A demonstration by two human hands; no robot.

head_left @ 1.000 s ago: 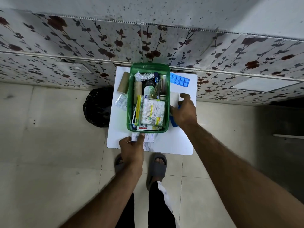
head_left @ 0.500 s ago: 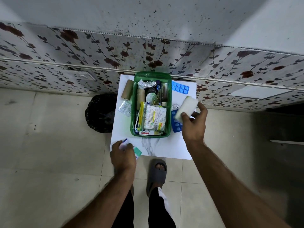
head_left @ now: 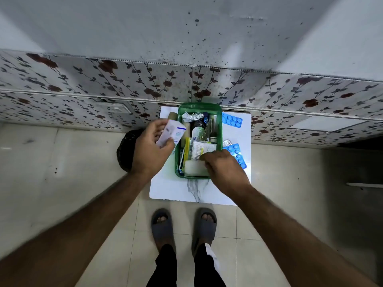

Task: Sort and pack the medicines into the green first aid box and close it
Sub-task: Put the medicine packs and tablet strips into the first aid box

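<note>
The right hand (head_left: 222,168) presses a white pad (head_left: 194,168) into the near end of the green box (head_left: 200,106) on the table (head_left: 172,189). The left hand (head_left: 150,151), clamped on a small carton (head_left: 172,134), hovers at the box's left edge. The carton should go in flat, beside the pad.

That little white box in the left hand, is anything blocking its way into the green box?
Nothing visible does. The white carton is held by the left hand beside the green first aid box, which has no lid on.

no text is legible anywhere
</note>
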